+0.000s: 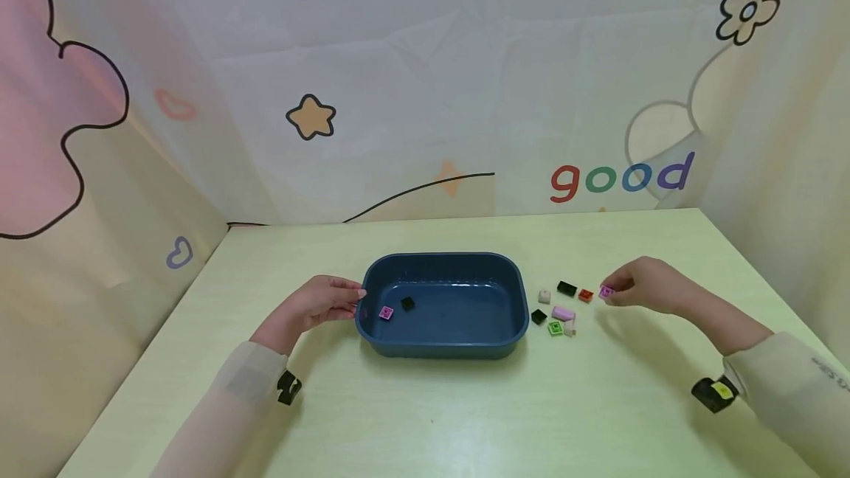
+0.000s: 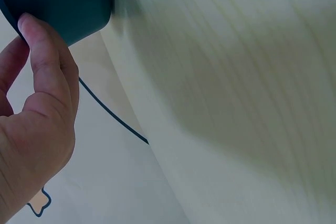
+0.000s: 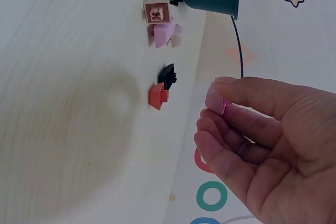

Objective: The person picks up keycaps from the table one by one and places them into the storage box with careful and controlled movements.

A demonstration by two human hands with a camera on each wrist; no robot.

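A dark blue plastic basin point(image 1: 441, 351) stands on the table. My left hand point(image 1: 325, 299) pinches its left rim between thumb and fingers; the left wrist view shows the fingertips point(image 2: 31, 27) at that rim. Inside the basin lie a pink toy brick point(image 1: 386, 313) and a black toy brick point(image 1: 408, 303). My right hand point(image 1: 643, 285) pinches a pinkish-purple toy brick point(image 3: 214, 98) between thumb and fingertips, raised over the table right of the basin. Nearest to it on the table are a red-orange brick point(image 1: 585, 295) and a black brick point(image 1: 567, 288).
More toy bricks lie loose by the basin's right side: a green one point(image 1: 555, 328), a pink one point(image 1: 564, 313), another black one point(image 1: 538, 316) and pale ones point(image 1: 544, 296). A printed curtain point(image 1: 398, 57) hangs behind the pale wooden table point(image 1: 425, 419).
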